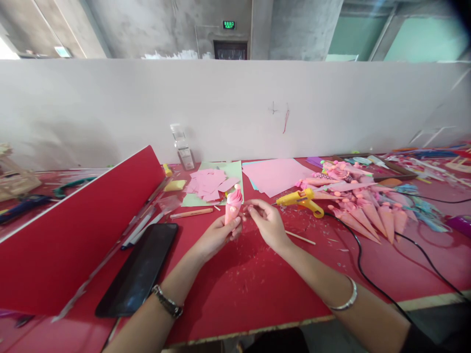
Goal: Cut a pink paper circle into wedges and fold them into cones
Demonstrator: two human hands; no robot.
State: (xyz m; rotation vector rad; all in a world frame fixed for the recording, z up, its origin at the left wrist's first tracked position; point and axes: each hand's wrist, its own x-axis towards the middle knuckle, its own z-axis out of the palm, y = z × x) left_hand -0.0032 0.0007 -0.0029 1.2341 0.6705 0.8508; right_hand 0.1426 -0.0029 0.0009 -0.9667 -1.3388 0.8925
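My left hand [221,236] is wrapped round the lower part of a small pink ice cream cone craft [234,201], held upright with its swirl and a pale ball on top. Just to its right, my right hand [268,221] has thumb and forefinger pinched together, pointing at the cone. Whatever those fingertips hold, if anything, is too small to make out. Beyond the hands, pink paper pieces [208,184] lie on a pale green sheet [191,200]. A yellow glue gun [300,198] rests right of my right hand.
Several finished pink cones [368,211] are piled at the right, beside black cords [358,250]. Pink sheets [277,174] lie at the back. On the left are a black phone [142,269], pens [142,228] and a standing red board [84,235]. A wooden stick [300,238] lies near my right wrist.
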